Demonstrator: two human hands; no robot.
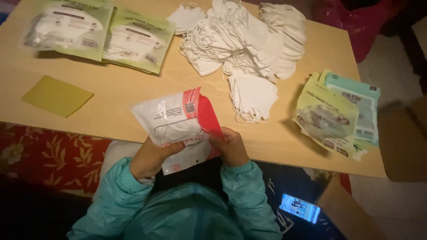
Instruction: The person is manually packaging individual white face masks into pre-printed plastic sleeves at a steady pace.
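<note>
Both my hands hold a clear plastic pouch with a red edge above the near edge of the wooden table. White face masks show inside it. My left hand grips its lower left side. At its lower right, beside the red strip, my right hand pinches the pouch. A small stack of white masks lies on the table just beyond the pouch. A large heap of loose white masks fills the far middle of the table.
Two filled green pouches lie at the far left. A yellow square sheet lies at the left. A pile of empty green and teal pouches sits at the right. A lit phone rests near my right elbow.
</note>
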